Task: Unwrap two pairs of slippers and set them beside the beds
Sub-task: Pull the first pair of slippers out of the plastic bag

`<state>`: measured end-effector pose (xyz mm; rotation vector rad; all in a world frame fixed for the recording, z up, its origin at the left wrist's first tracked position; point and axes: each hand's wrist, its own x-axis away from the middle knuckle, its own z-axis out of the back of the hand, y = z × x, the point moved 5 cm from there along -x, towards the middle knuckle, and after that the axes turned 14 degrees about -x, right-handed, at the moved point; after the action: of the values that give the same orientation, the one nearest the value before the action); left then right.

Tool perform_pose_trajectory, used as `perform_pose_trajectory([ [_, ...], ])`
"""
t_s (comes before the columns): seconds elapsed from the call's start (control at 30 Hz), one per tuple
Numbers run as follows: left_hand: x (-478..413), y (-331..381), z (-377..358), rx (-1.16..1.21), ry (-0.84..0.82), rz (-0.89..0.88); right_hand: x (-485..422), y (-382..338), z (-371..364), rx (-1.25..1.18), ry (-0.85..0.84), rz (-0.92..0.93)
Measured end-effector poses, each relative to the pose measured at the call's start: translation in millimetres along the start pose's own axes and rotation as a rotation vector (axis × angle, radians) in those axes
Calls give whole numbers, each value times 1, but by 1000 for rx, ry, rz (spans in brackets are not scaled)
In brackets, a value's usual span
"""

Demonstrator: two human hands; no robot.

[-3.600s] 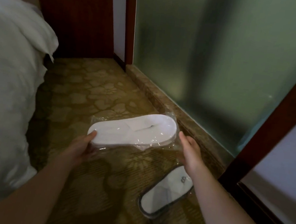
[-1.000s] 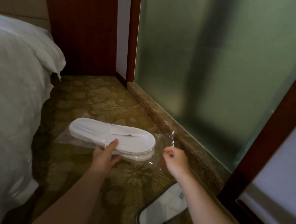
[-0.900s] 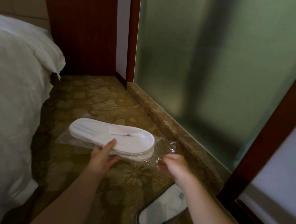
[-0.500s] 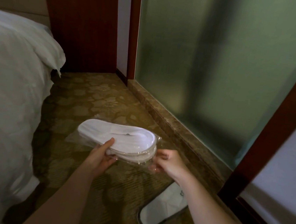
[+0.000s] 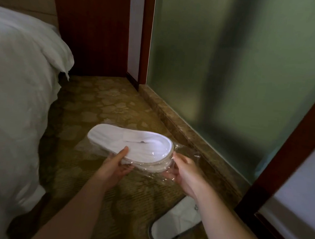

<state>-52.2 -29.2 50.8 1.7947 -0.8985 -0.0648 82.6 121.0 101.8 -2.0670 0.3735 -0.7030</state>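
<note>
A flat pair of white slippers [image 5: 136, 146] lies stacked inside a clear plastic wrapper [image 5: 185, 151], held above the carpet. My left hand [image 5: 113, 166] grips the near side of the pack, thumb on top of the upper slipper. My right hand [image 5: 185, 173] holds the right end, fingers pinching the loose plastic there. A second wrapped pair of white slippers [image 5: 175, 227] with a dark edge lies on the carpet under my right forearm, partly hidden by it. The bed [image 5: 8, 107] with white bedding fills the left side.
Patterned brown carpet [image 5: 95, 109] forms a narrow aisle between the bed and a frosted glass wall [image 5: 236, 59] with a stone sill [image 5: 189, 140]. Dark wood panels stand at the far end, and a wooden door frame [image 5: 288, 158] rises at right.
The pack has turned and come nearer to me. My left hand shifted from its left end to its near side, and my right hand closed in on the wrapper's right end.
</note>
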Motion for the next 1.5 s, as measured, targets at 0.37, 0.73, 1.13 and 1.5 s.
perform_pose_trajectory([
  [0.37,7,5,2,-105,15,18,-2,-1,-9,60,31,32],
  [0.73,12,18,12,46,311,-44,-9,-5,-17,123,90,144],
  [1.13,13,17,15,-36,351,-25,-10,-3,-8,58,67,53],
  [1.5,23,15,9,-65,415,-50,-13,-10,7,10,151,119],
])
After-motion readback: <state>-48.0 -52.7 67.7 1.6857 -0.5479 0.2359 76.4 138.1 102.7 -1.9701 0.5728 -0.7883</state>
